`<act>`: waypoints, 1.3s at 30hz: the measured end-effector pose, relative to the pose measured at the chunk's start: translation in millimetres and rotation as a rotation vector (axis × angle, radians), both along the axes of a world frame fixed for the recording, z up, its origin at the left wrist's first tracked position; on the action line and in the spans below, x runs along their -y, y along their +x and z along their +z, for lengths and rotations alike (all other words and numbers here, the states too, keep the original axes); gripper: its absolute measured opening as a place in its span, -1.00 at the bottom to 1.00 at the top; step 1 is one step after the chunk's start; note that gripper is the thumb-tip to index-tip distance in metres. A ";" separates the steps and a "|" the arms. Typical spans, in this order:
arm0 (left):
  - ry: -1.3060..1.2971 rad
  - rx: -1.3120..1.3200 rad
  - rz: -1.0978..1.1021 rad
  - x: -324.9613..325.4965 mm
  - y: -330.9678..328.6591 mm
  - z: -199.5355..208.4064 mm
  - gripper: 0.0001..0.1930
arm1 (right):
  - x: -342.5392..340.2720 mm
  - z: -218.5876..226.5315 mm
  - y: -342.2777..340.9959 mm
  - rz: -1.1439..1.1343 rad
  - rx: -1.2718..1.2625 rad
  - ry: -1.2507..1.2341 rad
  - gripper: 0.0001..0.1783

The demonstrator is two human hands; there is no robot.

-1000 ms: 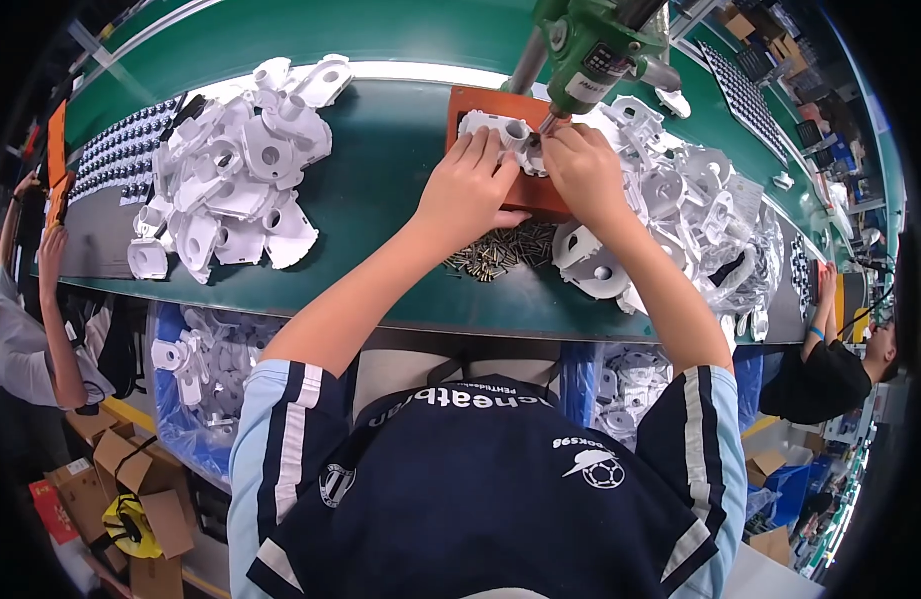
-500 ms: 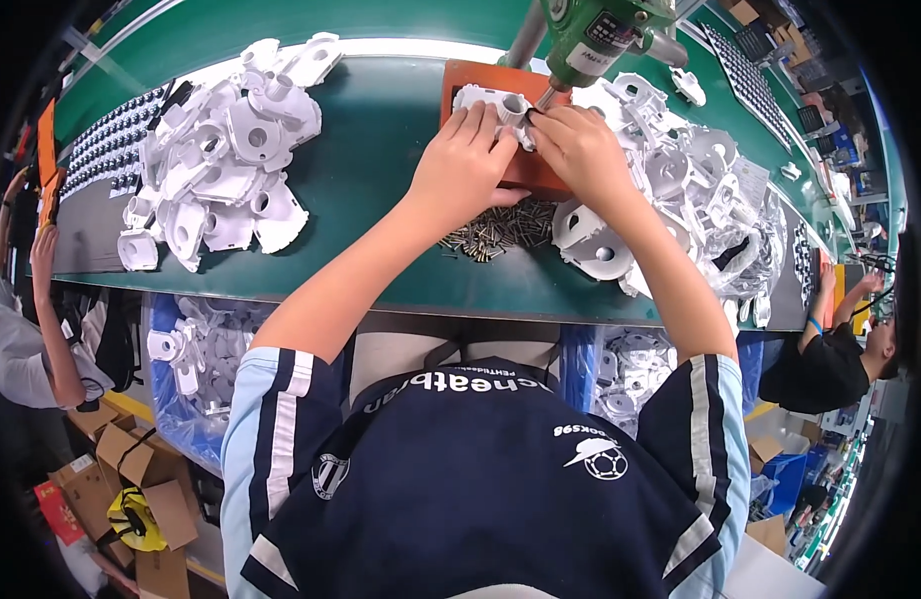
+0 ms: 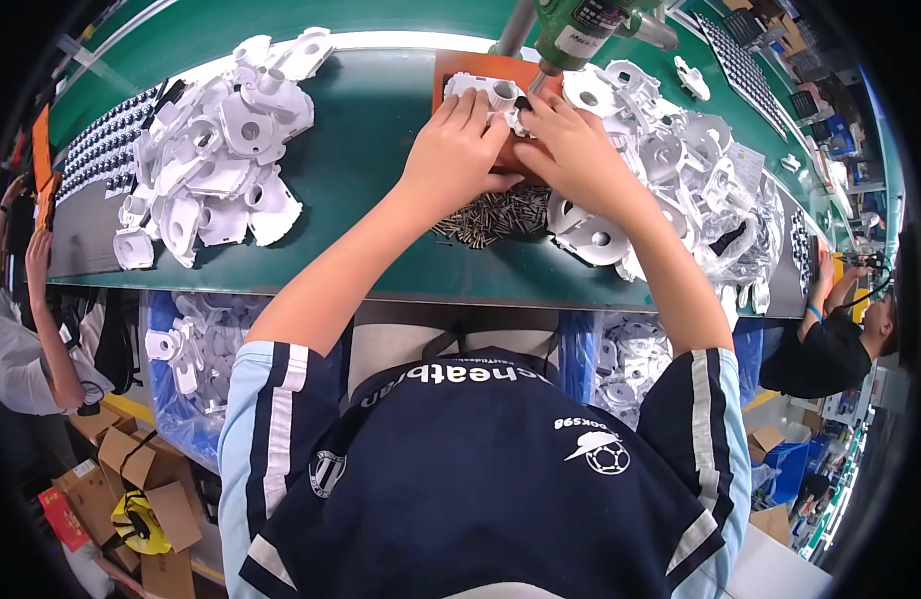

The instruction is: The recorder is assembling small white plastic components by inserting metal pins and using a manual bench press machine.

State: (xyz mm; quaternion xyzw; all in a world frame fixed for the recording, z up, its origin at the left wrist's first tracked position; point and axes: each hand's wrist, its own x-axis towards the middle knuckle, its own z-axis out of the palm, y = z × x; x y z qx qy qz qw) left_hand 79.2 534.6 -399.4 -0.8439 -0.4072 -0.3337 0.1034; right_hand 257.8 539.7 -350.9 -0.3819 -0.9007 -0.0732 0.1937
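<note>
Across a green bench (image 3: pixel 365 200), white plastic parts (image 3: pixel 221 175) heaped at left, another white heap (image 3: pixel 663 172) at right, loose metal screws (image 3: pixel 492 220) near an orange block (image 3: pixel 508 66).

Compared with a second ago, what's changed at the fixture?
The right hand has shifted slightly left by the white part, its thumb now spread toward the left hand. The scene sits higher and slightly left in the picture, apparently from a head movement. No visible grasp or release. Unchanged: left fingers on the part, orange block, green tool, pile of small metal pieces.
</note>
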 end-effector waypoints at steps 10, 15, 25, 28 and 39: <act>0.066 -0.021 -0.016 -1.6 0.8 -0.9 -0.29 | 92.6 -44.8 -26.0 0.035 0.002 -0.405 -0.72; 0.061 -0.014 -0.011 -0.6 0.0 -2.1 -0.29 | 86.3 -69.7 -29.4 0.030 -0.003 -0.335 -0.79; 0.028 -0.006 -0.004 -0.5 0.6 -2.4 -0.30 | 77.2 -63.6 -27.7 0.096 -0.039 -0.195 -0.89; 0.024 -0.008 -0.007 -1.1 0.4 -2.7 -0.30 | 72.6 -48.6 -21.7 0.114 -0.136 -0.292 -0.89; 0.023 -0.024 0.017 -0.2 -0.3 -1.2 -0.32 | -34.4 15.3 16.6 -0.248 -0.483 -0.636 -0.74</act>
